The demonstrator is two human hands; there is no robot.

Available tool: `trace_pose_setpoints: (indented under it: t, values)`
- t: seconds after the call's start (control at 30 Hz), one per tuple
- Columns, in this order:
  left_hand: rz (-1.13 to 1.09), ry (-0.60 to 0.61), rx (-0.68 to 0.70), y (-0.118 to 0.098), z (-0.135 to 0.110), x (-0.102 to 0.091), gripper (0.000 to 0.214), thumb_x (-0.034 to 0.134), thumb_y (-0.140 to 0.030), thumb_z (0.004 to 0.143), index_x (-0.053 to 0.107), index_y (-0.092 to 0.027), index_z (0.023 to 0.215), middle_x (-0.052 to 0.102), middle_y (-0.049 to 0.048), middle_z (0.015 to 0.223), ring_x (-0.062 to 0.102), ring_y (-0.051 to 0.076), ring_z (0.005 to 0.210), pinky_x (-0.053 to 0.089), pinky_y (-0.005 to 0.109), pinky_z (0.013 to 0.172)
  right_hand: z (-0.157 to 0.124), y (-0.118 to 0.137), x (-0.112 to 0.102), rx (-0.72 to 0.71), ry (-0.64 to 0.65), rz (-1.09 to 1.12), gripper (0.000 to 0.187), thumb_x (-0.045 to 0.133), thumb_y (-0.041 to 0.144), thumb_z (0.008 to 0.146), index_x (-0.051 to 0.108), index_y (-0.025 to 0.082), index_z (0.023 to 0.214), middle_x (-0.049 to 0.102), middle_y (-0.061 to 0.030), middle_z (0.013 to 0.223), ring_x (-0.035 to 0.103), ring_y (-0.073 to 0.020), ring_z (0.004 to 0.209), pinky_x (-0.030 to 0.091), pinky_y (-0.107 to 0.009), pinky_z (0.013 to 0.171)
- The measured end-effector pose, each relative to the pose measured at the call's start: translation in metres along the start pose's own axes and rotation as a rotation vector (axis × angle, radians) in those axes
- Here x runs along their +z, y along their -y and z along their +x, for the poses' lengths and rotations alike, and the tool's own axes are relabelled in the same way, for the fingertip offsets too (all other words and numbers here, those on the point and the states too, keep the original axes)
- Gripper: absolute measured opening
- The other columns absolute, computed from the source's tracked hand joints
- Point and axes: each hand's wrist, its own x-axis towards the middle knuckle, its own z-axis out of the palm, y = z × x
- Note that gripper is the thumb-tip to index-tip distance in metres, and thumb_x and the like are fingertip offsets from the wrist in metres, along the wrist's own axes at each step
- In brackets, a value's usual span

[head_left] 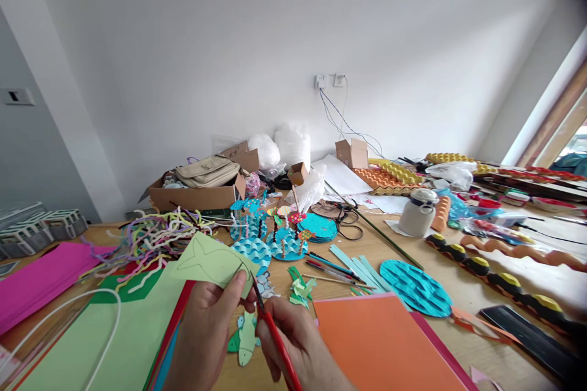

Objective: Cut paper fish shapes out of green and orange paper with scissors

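Observation:
My left hand pinches a piece of light green paper between thumb and fingers; a fish outline is drawn on it in dark line. My right hand is closed round red-handled scissors, whose dark blades meet the paper's right edge beside my left thumb. Below, between my hands, cut-out green paper fish lie on the wooden table. Small green paper scraps are a little to the right of the blades. How far the scissor blades are apart is hard to make out.
Coloured sheets lie at left and orange paper at right. Behind are pipe cleaners, blue fish ornaments, pens and a blue disc. A lidded jar, a phone and a cardboard box stand farther out.

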Motion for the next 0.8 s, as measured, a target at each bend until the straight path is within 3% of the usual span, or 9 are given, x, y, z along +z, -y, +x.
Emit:
trace_pose_setpoints:
  t: [0.1, 0.3, 0.47, 0.8]
  values:
    - [-0.076, 0.046, -0.091, 0.004, 0.001, -0.001, 0.037, 0.073, -0.048, 0.065, 0.063, -0.018, 0.047, 0.066, 0.0026, 0.048, 0.061, 0.019, 0.053, 0.046, 0.026, 0.051, -0.001, 0.003, 0.0, 0.01, 0.008, 0.008, 0.027, 0.05, 0.036, 0.081, 0.04, 0.022, 0.06, 0.036, 0.0071, 0.05, 0.033, -0.0092, 0.047, 0.028, -0.021, 0.045]
    - [-0.168, 0.068, -0.108, 0.005, 0.002, 0.003, 0.034, 0.074, -0.042, 0.062, 0.061, -0.018, 0.042, 0.064, 0.0018, 0.045, 0.058, 0.017, 0.051, 0.045, 0.025, 0.052, 0.001, -0.003, -0.001, -0.034, 0.0, -0.018, 0.026, 0.051, 0.037, 0.082, 0.043, 0.021, 0.063, 0.036, 0.0073, 0.052, 0.033, -0.0084, 0.046, 0.027, -0.021, 0.045]
    - [-0.221, -0.018, -0.154, 0.005, 0.001, 0.005, 0.034, 0.077, -0.04, 0.056, 0.056, -0.02, 0.039, 0.063, 0.0004, 0.042, 0.059, 0.017, 0.049, 0.046, 0.025, 0.05, 0.002, -0.006, -0.001, -0.08, -0.008, -0.039, 0.028, 0.048, 0.036, 0.081, 0.041, 0.021, 0.059, 0.033, 0.0077, 0.05, 0.03, -0.008, 0.044, 0.026, -0.022, 0.044]
    - [-0.2, -0.01, -0.141, 0.001, 0.0, 0.006, 0.035, 0.076, -0.04, 0.056, 0.052, -0.021, 0.039, 0.06, -0.0003, 0.041, 0.058, 0.017, 0.049, 0.046, 0.025, 0.05, 0.004, -0.009, -0.002, -0.143, -0.045, -0.106, 0.021, 0.046, 0.034, 0.078, 0.04, 0.021, 0.062, 0.032, 0.0074, 0.051, 0.029, -0.0083, 0.045, 0.024, -0.022, 0.044]
